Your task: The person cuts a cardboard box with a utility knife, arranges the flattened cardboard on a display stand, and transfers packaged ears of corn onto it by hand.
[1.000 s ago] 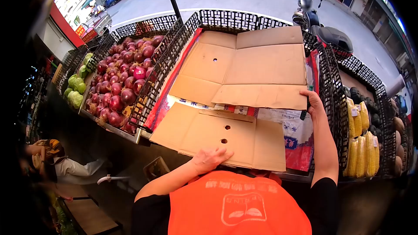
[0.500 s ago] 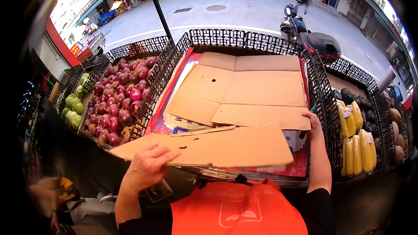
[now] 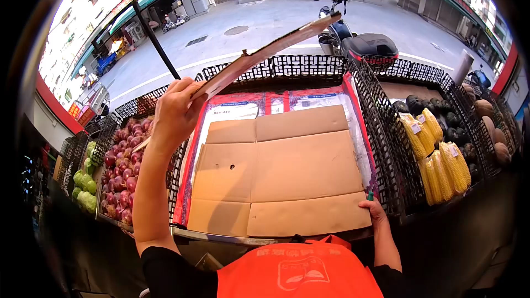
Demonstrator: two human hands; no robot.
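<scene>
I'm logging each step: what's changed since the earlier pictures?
The left hand lifted one cardboard piece up and forward; the other cardboard sheet shifted nearer, baring printed sacking beyond. The right hand stayed by the sheet's near-right corner; red onions and corn cobs look unmoved.

The left hand (image 3: 178, 105) has raised the smaller cardboard piece (image 3: 270, 50) high and edge-on.

Right hand (image 3: 376, 210) hides most of green object (image 3: 370, 196), too small to identify. Left hand (image 3: 179, 102) covers part of raised cardboard (image 3: 270, 51). Bottom edge cuts off orange vest (image 3: 298, 262).
</scene>
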